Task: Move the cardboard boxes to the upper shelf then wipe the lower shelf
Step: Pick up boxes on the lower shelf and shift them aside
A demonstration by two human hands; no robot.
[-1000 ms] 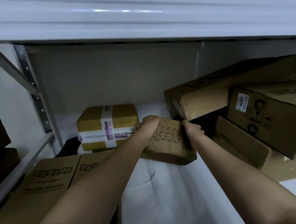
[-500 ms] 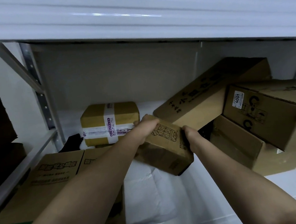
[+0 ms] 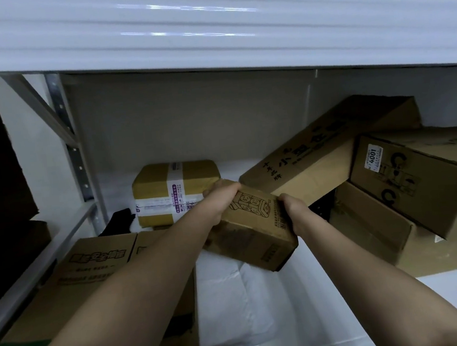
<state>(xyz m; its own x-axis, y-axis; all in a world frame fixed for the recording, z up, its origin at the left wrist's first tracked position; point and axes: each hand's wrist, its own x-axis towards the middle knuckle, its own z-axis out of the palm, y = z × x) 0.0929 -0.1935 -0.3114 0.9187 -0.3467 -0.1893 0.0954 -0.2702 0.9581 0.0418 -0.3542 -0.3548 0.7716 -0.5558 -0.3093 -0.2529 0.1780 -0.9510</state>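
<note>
Two bare hands hold one small cardboard box [image 3: 250, 228] between them. The box is brown and long, with a line drawing of a plug block on top. It tilts, with its near corner low over the white lower shelf [image 3: 312, 304]. I cannot tell if that corner touches the shelf.

The left hand [image 3: 219, 201] grips the far left end of the small box, fingers curled over its top edge. The right hand [image 3: 295, 211] grips the right side of the small box, fingers wrapped round the edge.

Just right of the small box, a long flat box [image 3: 329, 160] with dark letters leans up at a slant. Its low end is close to the hands. Past it, further right, is a big box with a white sticker [image 3: 418, 185] that reads 4001. That one sits tipped on another flat box [image 3: 372, 231].

Behind the small box, to the left, stands a yellow-brown parcel [image 3: 176, 191] with a white tape band round it. Something dark and soft [image 3: 120, 221] lies left of the parcel. Nearer than the small box, on the left, lies a wide flat box with printed letters [image 3: 91, 267], partly under the left arm.

A smooth white sheet [image 3: 228, 298], a bit creased, covers the shelf below the small box. Above everything runs the shiny white front of the upper shelf [image 3: 207, 27].
</note>
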